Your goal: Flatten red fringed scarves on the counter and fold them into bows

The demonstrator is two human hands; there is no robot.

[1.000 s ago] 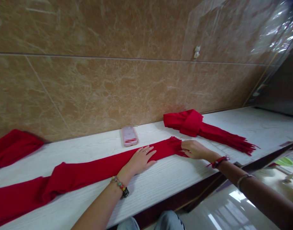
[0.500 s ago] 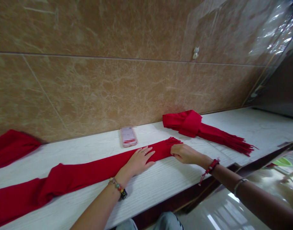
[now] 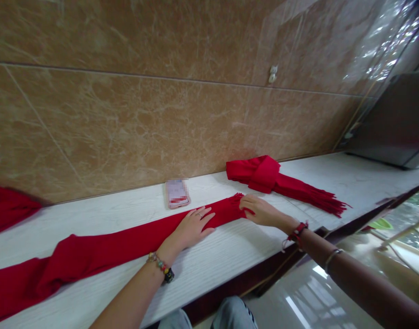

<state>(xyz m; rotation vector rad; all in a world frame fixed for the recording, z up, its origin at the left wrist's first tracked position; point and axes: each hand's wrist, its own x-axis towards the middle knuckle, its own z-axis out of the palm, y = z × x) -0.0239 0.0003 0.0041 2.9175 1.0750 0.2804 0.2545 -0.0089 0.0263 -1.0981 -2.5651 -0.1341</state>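
Observation:
A long red scarf (image 3: 127, 242) stretches across the white table, smooth on the right and bunched into folds toward the left. My left hand (image 3: 191, 227) rests flat on it, fingers spread, near the fringed end. At that end my right hand (image 3: 259, 210) has its fingers curled over the fringe, holding the scarf's edge; the fingertips are partly hidden. Behind my right hand lies a second red scarf (image 3: 264, 173), knotted, its fringe (image 3: 332, 203) trailing right.
A phone (image 3: 177, 194) lies on the white table (image 3: 226, 249) by the tiled wall (image 3: 144, 123). More red cloth (image 3: 11, 208) is at the far left. A dark grey box-like object (image 3: 387, 123) stands at the right end. The table's front edge runs close to my knees (image 3: 230, 315).
The camera view has turned slightly right, so everything sits further left. My right hand has shifted a little upward over the fringe, its fingers looser; my left hand stays flat.

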